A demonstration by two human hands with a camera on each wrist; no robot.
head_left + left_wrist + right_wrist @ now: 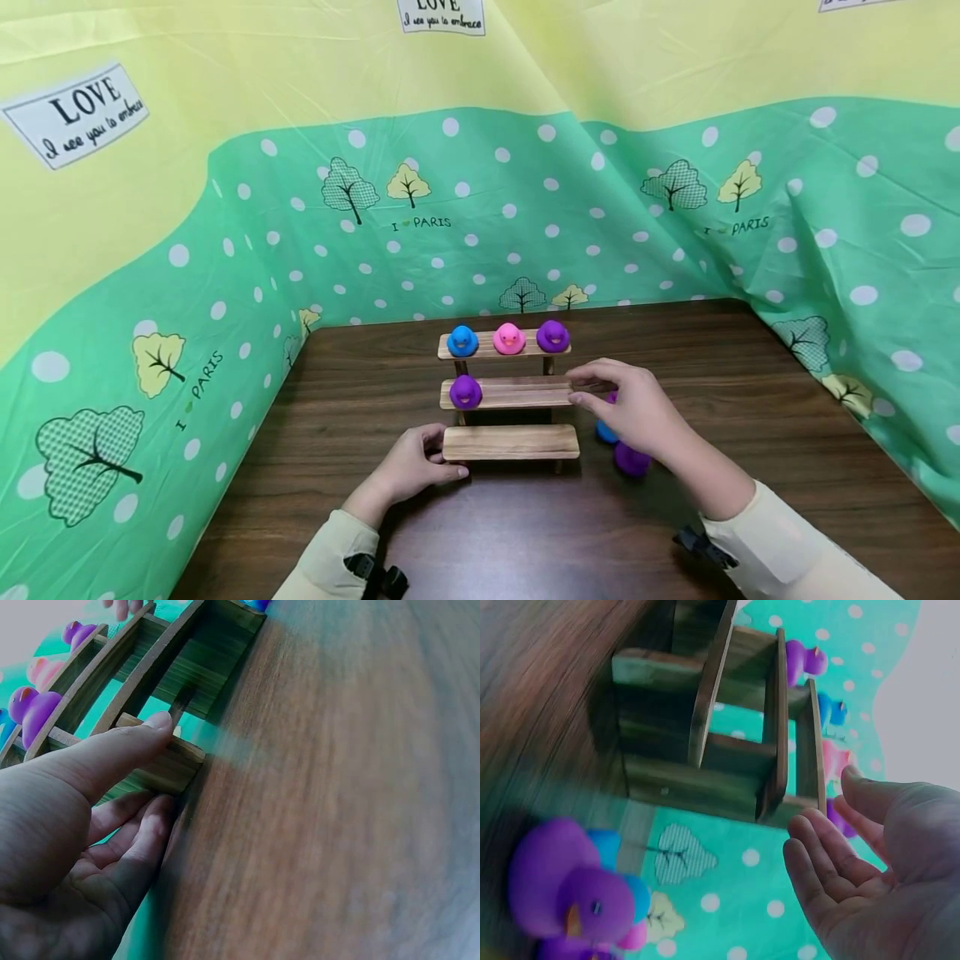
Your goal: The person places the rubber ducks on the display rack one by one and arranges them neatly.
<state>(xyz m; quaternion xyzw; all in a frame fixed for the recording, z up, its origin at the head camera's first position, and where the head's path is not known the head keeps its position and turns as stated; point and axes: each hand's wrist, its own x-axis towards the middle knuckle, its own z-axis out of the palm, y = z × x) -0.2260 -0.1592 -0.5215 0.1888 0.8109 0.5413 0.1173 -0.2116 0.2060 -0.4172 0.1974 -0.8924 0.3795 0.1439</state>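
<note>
A three-step wooden display stand (510, 443) stands on the table. Along its top step sit a blue duck (462, 341), a pink duck (509, 339) and a purple duck (553, 336); another purple duck (466, 392) is at the left of the middle step. My left hand (408, 463) grips the stand's lower left end, thumb on one side and fingers on the other in the left wrist view. Beside the middle step's right end, my right hand (633, 407) has relaxed, slightly bent fingers and holds nothing, as the right wrist view (885, 862) also shows.
More rubber ducks lie on the table right of the stand, partly hidden under the right hand: a purple duck (632, 459), a blue duck (606, 432) and others. Dark wood tabletop (360, 358) surrounds the stand. Green and yellow printed cloth (480, 208) hangs behind and at the sides.
</note>
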